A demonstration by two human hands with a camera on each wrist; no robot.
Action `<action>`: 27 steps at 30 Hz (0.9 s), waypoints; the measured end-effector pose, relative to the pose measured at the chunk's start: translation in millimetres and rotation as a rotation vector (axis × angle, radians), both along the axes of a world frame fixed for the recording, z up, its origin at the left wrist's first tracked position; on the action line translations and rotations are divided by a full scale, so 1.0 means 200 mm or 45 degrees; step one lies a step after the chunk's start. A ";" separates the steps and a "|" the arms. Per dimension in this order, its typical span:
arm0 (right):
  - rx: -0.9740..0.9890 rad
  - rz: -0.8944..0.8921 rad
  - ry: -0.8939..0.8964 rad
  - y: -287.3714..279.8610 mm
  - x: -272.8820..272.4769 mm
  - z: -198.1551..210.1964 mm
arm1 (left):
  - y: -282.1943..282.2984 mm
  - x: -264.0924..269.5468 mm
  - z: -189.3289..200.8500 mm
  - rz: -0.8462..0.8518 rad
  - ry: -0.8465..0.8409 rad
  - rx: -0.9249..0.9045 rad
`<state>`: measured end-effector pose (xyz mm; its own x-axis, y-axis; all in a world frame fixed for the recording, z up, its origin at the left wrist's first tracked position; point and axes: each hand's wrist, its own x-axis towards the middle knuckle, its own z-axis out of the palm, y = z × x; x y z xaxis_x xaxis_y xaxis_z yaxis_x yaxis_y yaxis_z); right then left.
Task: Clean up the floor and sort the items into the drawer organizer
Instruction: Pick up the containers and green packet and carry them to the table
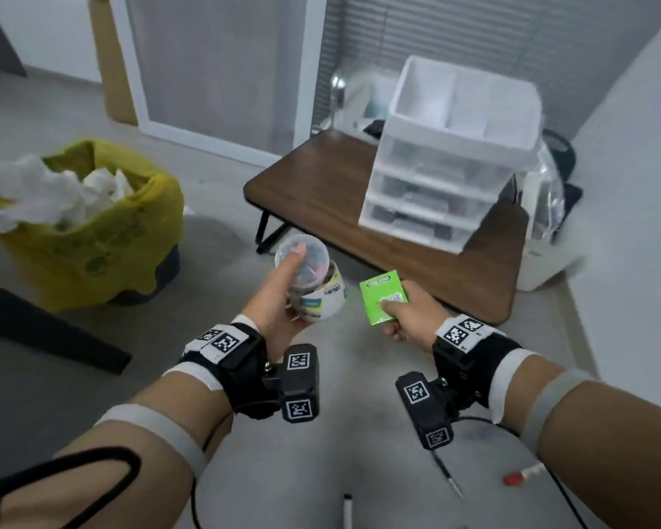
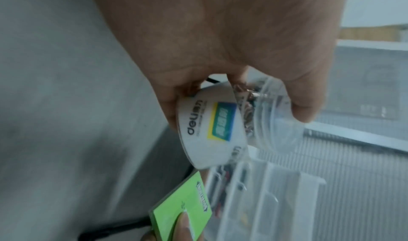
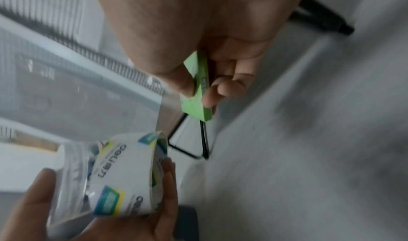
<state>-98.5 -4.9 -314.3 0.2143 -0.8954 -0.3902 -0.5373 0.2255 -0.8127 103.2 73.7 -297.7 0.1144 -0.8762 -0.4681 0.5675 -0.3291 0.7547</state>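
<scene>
Our left hand (image 1: 279, 299) grips a clear tub (image 1: 309, 278) and our right hand (image 1: 409, 315) pinches a green pad (image 1: 382, 295), the drawer organizer (image 1: 451, 154) at 1 o'clock.

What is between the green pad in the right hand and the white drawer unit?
In the head view, only bare brown tabletop lies between the green pad, pinched by the right hand, and the drawer organizer.

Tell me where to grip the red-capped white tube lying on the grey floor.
Take the red-capped white tube across its white barrel, coming straight down from above. It lies flat on the grey floor, so only its long sides offer a pinch. Both hands are full: left hand, right hand.
</scene>
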 end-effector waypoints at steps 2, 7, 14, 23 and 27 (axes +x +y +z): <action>-0.116 -0.182 0.019 -0.14 -0.13 0.04 | -0.16 -0.07 0.11 0.019 -0.153 -0.005; -0.083 -0.564 0.091 -0.49 -0.47 -0.04 | -0.56 -0.28 0.12 -0.003 -0.590 0.016; -0.078 -0.555 0.046 -0.66 -0.60 -0.21 | -0.82 -0.55 -0.04 -0.050 -0.530 0.040; -0.075 -0.492 -0.264 -0.74 -0.53 -0.16 | -1.03 -0.61 -0.07 0.019 -0.734 0.049; -0.104 -0.756 -0.281 -0.67 -0.55 -0.17 | -0.96 -0.53 -0.06 0.061 -0.620 0.082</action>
<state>-209.3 -138.3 -349.3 -0.2600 -0.9114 -0.3191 -0.1579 0.3661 -0.9171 -2.8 -117.5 -309.0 0.3730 -0.8356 -0.4033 0.1699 -0.3658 0.9150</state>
